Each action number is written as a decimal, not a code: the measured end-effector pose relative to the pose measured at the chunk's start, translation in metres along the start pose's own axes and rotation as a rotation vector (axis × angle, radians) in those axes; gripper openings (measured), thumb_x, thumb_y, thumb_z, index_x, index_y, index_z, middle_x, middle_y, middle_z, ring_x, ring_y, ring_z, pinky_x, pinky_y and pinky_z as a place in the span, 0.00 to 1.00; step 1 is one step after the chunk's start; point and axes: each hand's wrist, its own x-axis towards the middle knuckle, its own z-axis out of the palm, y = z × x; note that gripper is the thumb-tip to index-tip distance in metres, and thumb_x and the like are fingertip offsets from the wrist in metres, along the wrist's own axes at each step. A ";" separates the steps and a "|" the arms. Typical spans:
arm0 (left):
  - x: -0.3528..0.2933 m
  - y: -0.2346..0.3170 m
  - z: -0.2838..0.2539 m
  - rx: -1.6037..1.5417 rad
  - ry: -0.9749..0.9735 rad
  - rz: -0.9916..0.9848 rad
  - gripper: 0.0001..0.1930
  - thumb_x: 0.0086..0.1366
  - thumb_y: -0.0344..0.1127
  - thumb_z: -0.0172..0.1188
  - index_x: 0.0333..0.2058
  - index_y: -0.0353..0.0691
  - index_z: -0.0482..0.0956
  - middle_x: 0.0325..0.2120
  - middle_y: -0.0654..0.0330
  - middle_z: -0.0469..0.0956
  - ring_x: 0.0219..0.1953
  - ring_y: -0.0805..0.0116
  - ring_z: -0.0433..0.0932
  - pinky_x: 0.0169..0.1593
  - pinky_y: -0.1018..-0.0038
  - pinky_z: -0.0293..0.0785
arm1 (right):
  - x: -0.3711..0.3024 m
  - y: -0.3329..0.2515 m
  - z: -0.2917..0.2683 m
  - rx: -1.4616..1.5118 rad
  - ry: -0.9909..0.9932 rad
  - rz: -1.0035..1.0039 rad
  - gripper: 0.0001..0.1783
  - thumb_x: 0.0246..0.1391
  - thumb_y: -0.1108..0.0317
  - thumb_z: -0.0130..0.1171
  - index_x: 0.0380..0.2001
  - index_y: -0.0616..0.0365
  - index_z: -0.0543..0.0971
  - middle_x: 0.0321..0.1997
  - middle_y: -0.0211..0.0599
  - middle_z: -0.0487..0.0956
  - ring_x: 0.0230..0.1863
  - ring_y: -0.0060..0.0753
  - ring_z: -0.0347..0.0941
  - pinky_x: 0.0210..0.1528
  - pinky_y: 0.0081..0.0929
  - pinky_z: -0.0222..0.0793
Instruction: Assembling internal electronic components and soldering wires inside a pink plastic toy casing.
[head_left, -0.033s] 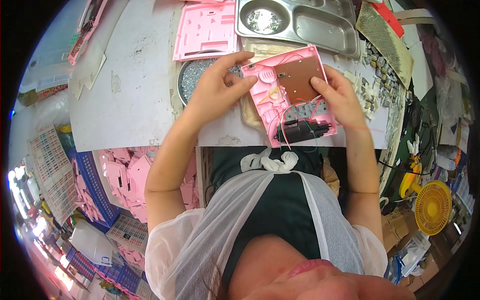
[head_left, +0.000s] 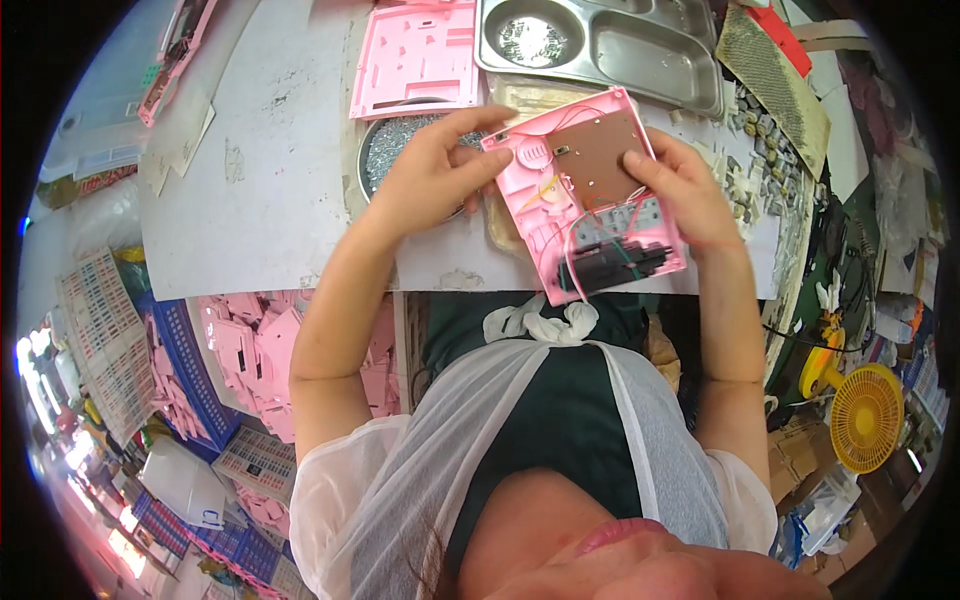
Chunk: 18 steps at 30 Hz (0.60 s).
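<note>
Your right hand (head_left: 680,190) is grasping the pink housing (head_left: 525,185) by its right side, the thumb lying over the brown circuit board (head_left: 605,160), apparently to steady it. Your left hand (head_left: 435,175) is standing half-curled at the housing's far-left corner, thumb and forefinger at the rim; whether it is pinching firmly cannot be told. The housing is sitting at the table's (head_left: 275,170) near edge, before your body, open side facing up, presumably so the wiring and black mechanism (head_left: 610,265) are showing. The bowl (head_left: 361,185) of small shiny parts is standing just left of the housing, probably for easy reach. The pink panel (head_left: 415,60) and steel compartment tray (head_left: 655,50) are resting farther off, likely leaving you elbow room.
</note>
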 end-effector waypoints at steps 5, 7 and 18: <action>-0.020 0.005 -0.005 -0.496 -0.027 0.019 0.22 0.70 0.31 0.57 0.59 0.32 0.66 0.39 0.57 0.80 0.31 0.76 0.80 0.29 0.77 0.82 | -0.001 -0.001 0.008 0.328 -0.263 -0.142 0.21 0.60 0.70 0.60 0.56 0.64 0.76 0.51 0.36 0.80 0.49 0.29 0.78 0.54 0.30 0.75; -0.040 0.011 0.023 -0.552 0.114 0.015 0.23 0.70 0.30 0.56 0.61 0.34 0.63 0.39 0.57 0.80 0.32 0.75 0.80 0.31 0.76 0.83 | -0.018 0.028 0.024 0.114 -0.177 -0.170 0.34 0.51 0.74 0.69 0.62 0.63 0.71 0.59 0.39 0.77 0.55 0.35 0.77 0.59 0.32 0.72; -0.075 -0.010 0.049 0.669 0.303 0.392 0.17 0.55 0.35 0.73 0.42 0.40 0.79 0.31 0.61 0.75 0.30 0.64 0.76 0.35 0.69 0.70 | -0.011 0.005 0.025 -0.061 0.032 -0.151 0.21 0.58 0.62 0.70 0.47 0.65 0.78 0.41 0.30 0.83 0.40 0.18 0.76 0.44 0.22 0.73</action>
